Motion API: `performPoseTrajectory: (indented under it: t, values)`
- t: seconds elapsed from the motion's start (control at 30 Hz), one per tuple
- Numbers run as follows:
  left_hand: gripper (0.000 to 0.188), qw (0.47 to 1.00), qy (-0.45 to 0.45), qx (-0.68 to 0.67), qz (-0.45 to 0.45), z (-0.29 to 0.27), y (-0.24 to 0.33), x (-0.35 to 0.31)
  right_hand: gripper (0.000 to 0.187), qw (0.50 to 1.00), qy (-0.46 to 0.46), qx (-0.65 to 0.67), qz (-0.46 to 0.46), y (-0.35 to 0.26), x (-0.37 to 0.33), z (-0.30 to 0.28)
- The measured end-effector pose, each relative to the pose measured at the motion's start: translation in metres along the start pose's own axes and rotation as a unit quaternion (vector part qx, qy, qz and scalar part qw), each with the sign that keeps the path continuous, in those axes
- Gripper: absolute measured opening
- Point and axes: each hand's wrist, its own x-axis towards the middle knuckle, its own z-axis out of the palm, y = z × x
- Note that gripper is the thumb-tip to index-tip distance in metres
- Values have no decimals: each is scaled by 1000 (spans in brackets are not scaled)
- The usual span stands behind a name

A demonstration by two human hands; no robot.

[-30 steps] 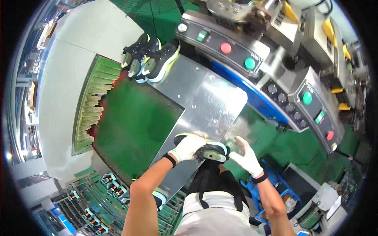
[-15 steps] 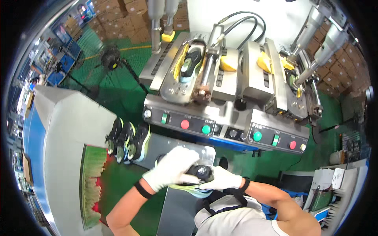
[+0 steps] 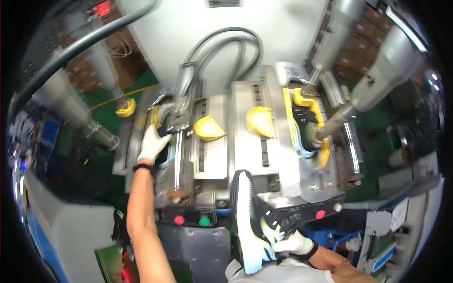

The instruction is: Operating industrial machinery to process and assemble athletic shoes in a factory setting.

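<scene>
My left hand (image 3: 153,144), in a white glove, reaches forward to the left station of the machine. Its thumb and fingers grip a dark sneaker (image 3: 167,159) with a pale blue heel, seated there; the hand and a metal bracket hide part of it. Close to my body, my right hand (image 3: 295,244), also gloved, holds another sneaker (image 3: 245,212) by its collar side. That one is black with a white, yellow-green and light blue sole, tipped so the sole faces left and the toe points away from me. Both are somewhat blurred.
A third sneaker (image 3: 307,127) sits between yellow pads in the right station, under a slanted grey cylinder (image 3: 377,80). Yellow curved pads (image 3: 260,122) stand mid-machine. Red and green buttons (image 3: 204,221) line the front panel, above a grey shelf (image 3: 203,250).
My view has swung right and closer to the machine. My left hand has left the shoe at my lap and gone forward to the left station's sneaker. My right hand has kept a sneaker.
</scene>
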Motion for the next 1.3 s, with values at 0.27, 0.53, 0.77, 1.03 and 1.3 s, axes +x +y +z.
performPoseTrajectory:
  t: [0.27, 0.53, 0.77, 1.03, 1.3]
  values:
    - [61, 995, -29, 89, -32, -62, 17, 35, 78, 996, 77, 32, 16, -22, 27, 9]
    - [51, 977, 159, -137, -36, -176, 56, -246, 58, 992, 93, 78, -17, -50, 113, 104]
    - [61, 915, 194, -110, -336, -103, -7, -533, 22, 986, 70, -103, 110, -29, 409, 179]
    - [68, 803, 113, -29, -584, 49, -10, -692, 36, 726, 297, -617, -65, 63, 580, 168]
    - [63, 857, 212, -85, -461, 101, 5, -692, 49, 754, 256, -603, -44, 24, 601, 153]
